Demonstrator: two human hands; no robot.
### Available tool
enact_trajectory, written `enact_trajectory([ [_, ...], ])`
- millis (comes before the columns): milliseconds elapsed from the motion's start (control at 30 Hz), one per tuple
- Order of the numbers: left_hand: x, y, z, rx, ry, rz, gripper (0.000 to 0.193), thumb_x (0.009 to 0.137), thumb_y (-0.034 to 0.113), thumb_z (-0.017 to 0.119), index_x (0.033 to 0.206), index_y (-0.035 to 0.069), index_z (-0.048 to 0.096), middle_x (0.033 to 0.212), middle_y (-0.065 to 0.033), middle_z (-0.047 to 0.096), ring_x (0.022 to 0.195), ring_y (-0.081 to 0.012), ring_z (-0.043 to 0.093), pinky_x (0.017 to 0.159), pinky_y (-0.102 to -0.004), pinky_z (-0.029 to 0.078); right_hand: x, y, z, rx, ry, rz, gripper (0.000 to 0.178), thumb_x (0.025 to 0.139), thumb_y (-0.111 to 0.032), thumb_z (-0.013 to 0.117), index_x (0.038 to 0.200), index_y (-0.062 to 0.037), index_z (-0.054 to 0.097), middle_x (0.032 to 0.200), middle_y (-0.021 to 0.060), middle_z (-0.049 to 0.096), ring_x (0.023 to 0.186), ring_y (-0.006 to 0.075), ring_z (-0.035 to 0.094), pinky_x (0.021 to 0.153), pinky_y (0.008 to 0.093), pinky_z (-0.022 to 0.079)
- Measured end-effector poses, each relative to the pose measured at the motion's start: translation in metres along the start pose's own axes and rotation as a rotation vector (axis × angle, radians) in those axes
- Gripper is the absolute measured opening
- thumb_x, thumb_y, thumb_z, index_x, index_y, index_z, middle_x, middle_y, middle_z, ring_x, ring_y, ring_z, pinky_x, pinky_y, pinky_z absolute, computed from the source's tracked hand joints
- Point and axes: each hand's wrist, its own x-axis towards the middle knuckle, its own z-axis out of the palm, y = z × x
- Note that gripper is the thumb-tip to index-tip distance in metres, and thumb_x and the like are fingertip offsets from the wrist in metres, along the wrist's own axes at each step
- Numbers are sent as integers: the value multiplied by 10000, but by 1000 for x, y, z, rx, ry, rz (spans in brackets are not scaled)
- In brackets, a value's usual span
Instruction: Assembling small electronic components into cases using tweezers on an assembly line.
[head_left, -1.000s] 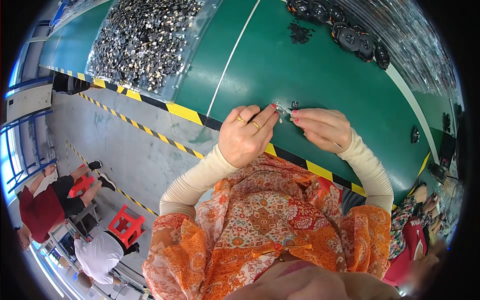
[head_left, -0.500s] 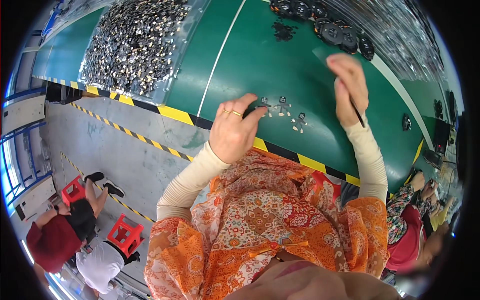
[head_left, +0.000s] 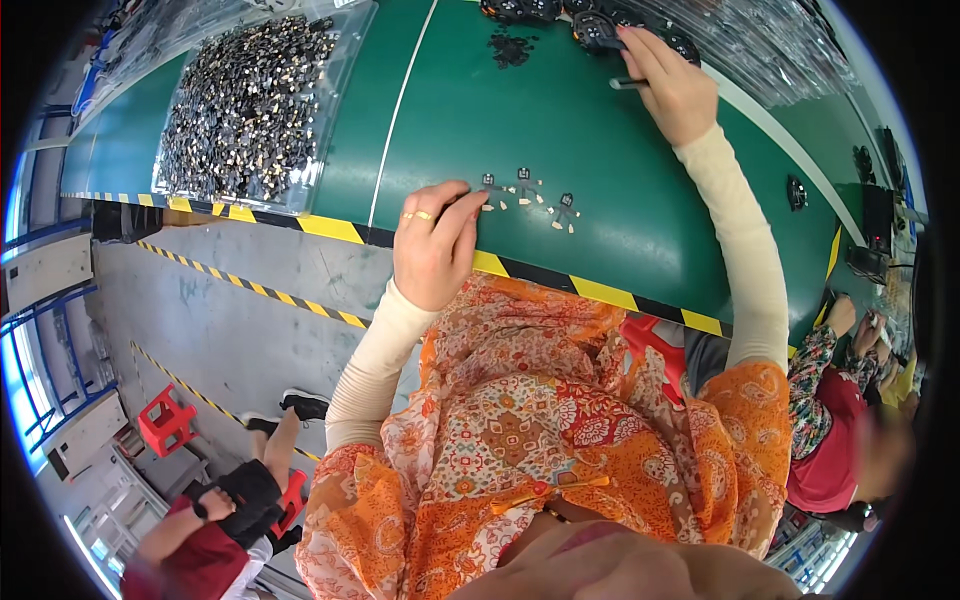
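Parts (head_left: 524,176) — three small dark-and-silver pieces, right of white line (head_left: 403,98) on green table (head_left: 600,150). Leftmost piece (head_left: 488,180), nearest line, sits at thumb and index tips of left hand (head_left: 437,240); pinched or merely touched, cannot tell. Other two lie beyond those fingertips, farther right of line. Right hand (head_left: 672,90) well right of line — fingers grasp slim dark rod (head_left: 627,84), tips at round black unit (head_left: 597,34); grip on unit cannot be told. Heaped small pieces (head_left: 245,115) left of line.
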Motion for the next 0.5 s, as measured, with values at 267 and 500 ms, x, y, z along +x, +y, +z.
enact_trajectory([
  [267,-11,50,25,-58,-85,162,312,739,3,672,1046,58,688,1066,-67,607,952,-259,577,824,-386,467,-49,-62,-71,331,-197,374,250,848,-30,698,1097,-52,704,845,93,656,669,243,645,597,316,514],
  [500,1,55,42,139,-173,122,312,772,95,705,1079,52,676,1143,-65,598,1053,-246,546,886,-399,441,-44,-62,-94,454,-176,475,232,972,-131,546,1107,-5,687,1012,116,615,750,235,635,656,324,495],
])
